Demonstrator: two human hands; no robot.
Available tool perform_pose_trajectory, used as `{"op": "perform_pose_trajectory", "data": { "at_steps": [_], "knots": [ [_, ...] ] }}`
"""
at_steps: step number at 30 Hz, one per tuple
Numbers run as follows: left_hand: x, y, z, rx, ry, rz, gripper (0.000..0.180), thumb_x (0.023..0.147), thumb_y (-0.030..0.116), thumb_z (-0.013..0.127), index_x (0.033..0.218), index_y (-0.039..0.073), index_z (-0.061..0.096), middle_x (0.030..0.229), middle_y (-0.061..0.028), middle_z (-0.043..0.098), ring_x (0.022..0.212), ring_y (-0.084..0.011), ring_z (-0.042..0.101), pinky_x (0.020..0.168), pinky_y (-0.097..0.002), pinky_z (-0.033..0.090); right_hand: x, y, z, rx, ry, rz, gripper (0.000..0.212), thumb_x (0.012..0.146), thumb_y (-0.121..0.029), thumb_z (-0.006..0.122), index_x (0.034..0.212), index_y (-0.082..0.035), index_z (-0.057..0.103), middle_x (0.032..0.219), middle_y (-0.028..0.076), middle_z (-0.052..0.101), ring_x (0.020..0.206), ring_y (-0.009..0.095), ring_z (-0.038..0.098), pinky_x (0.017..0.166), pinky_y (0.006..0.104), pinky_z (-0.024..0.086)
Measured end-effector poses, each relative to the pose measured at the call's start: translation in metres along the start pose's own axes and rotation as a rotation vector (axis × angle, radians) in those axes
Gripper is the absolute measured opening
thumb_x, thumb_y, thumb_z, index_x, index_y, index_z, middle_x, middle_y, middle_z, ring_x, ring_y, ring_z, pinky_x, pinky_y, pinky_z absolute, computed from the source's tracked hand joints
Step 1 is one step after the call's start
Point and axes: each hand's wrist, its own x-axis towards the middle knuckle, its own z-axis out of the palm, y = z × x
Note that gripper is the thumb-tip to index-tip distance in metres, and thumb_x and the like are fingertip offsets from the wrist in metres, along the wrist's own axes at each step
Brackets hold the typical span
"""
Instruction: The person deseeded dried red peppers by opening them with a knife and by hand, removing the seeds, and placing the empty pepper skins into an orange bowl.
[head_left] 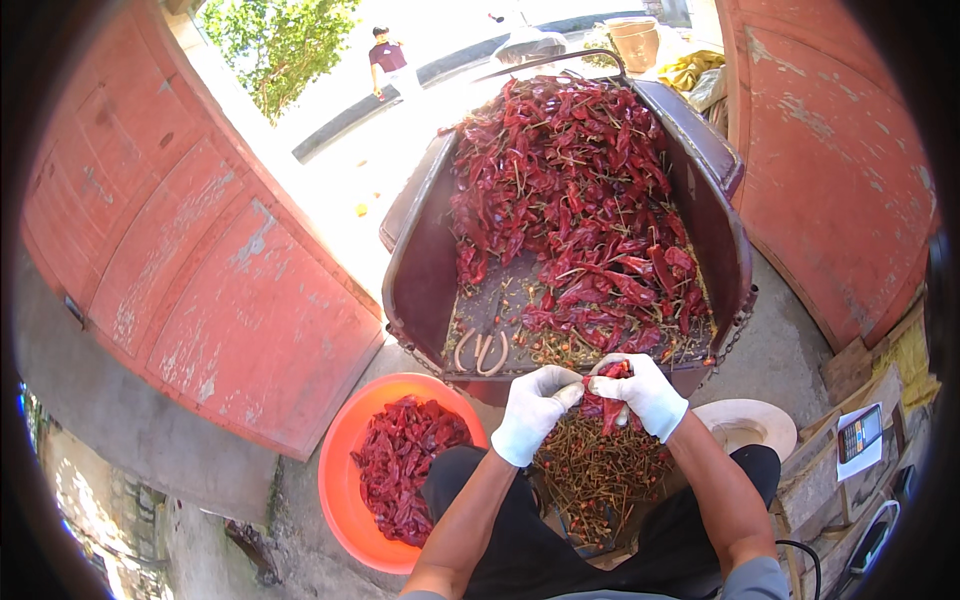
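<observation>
Both my hands wear white gloves and meet just past the cart's near edge. My right hand [648, 398] is closed around red chili peppers [610, 370], some of which hang below its fingers. The thumb and fingers of my left hand [535, 410] pinch at the side of the same peppers; what lies exactly between the fingertips is small. Beneath the hands, between my legs, is a heap of brown stems [595, 470]. An orange basin [337, 465] on my left holds loose red peppers [405, 465]. In front stands a cart [420, 290] with a large pepper pile [575, 180].
Scissors [483, 352] with tan loop handles lie in the cart's near left corner. Chains hang at its side. Worn red doors [200, 230] flank both sides. On the right are a round pale object [755, 425], boards and a phone [860, 434]. A person [388, 65] stands outside.
</observation>
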Motion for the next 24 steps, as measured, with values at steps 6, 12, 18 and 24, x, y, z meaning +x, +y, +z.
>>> {"op": "perform_pose_trajectory", "data": {
  "at_steps": [6,12,18,24],
  "knots": [
    [0.002,0.000,0.005,0.014,-0.019,0.001,0.016,0.091,0.006,0.070,0.104,-0.002,0.066,0.089,-0.0018,0.068,0.076,-0.0072,0.059,0.068,-0.0245,0.050,0.000,0.000,-0.002,-0.168,0.108,-0.020,0.019,0.086,-0.020,0.075,0.094,-0.004,0.071,0.070,0.003,0.064,0.054,0.009,0.055,0.046,0.0258,0.043],
    [0.010,-0.013,0.003,0.192,-0.021,0.051,0.017,0.090,0.007,0.071,0.104,-0.002,0.066,0.089,-0.0016,0.068,0.080,-0.0071,0.059,0.072,-0.0244,0.050,0.007,0.010,0.000,-0.617,0.247,-0.169,0.022,0.081,-0.024,0.077,0.093,-0.006,0.073,0.075,0.014,0.069,0.070,0.022,0.066,0.069,0.0340,0.051],
    [0.009,-0.016,0.003,0.281,0.003,0.082,0.014,0.090,0.006,0.070,0.101,-0.002,0.064,0.086,-0.0021,0.066,0.080,-0.0074,0.058,0.072,-0.0247,0.049,0.000,0.012,0.009,-0.657,0.331,-0.319,0.020,0.081,-0.022,0.077,0.092,-0.006,0.073,0.076,0.013,0.069,0.067,0.022,0.066,0.065,0.0334,0.051],
    [0.009,-0.020,0.010,0.365,0.076,0.225,0.012,0.091,0.006,0.068,0.098,-0.001,0.062,0.084,-0.0018,0.063,0.078,-0.0074,0.057,0.071,-0.0251,0.049,0.003,0.015,0.011,-0.106,0.278,-0.043,0.013,0.085,-0.016,0.075,0.092,-0.005,0.072,0.070,0.005,0.066,0.053,0.014,0.059,0.044,0.0275,0.043]
  ]
}}
